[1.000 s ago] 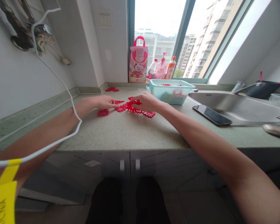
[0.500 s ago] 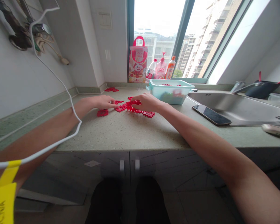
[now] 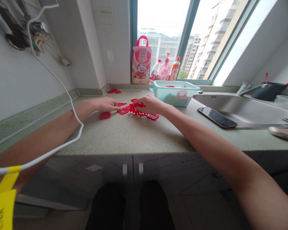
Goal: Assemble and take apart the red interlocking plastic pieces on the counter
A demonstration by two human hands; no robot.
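From the head camera, both forearms reach in from the near edge of a speckled green stone table (image 3: 124,137) towards its back half. The left hand (image 3: 105,104) lies low and flat, its fingers (image 3: 111,104) stretched out together with the tips at or just over a small red plastic lattice piece (image 3: 122,104); it does not look as if it has hold of anything. The right hand (image 3: 151,105) arches over a larger cluster of red interlocking lattice pieces (image 3: 134,110), its fingers (image 3: 140,107) curled down onto the cluster. They touch it, but this view cannot show whether they pinch it. The cluster lies between the two hands, nearer the back edge of the table than the front. A separate red piece (image 3: 104,115) sits just below the left hand, and another (image 3: 114,91) lies apart from it by the back edge, near the wall. To the right of the cluster stands a pale teal plastic tub (image 3: 174,99), with more red pieces (image 3: 175,86) showing at its top. Further right are a stainless steel sink (image 3: 230,102) and a smartphone (image 3: 217,117) lying on the table beside it. Behind, on the window ledge, stand a printed gift bag (image 3: 141,64), a pink bottle (image 3: 165,72) and an orange bottle (image 3: 174,68)
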